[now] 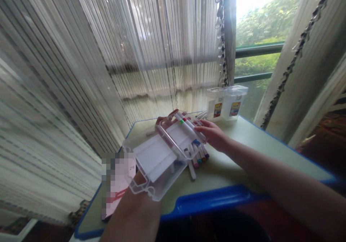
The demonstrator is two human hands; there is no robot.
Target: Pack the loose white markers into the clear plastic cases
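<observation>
A clear plastic marker case (154, 159) lies open and tilted above the table, with a white insert in it. My left hand (161, 122) is closed around its far side, mostly hidden behind the case. Several white markers (186, 125), with green and red marks, lie along the case's right end. There my right hand (209, 132) has its thumb and fingers closed on a marker at the case's edge; blur hides the exact grip. Loose markers (196, 157) with pink, teal, brown and purple ends lie on the table below the case.
Two clear plastic boxes (232, 105) with labels stand upright at the table's back right. A pink, partly pixelated item (121, 184) lies at the left. The pale table (259, 152) has a blue rim and a blue front tray (211, 200). Striped curtains hang behind.
</observation>
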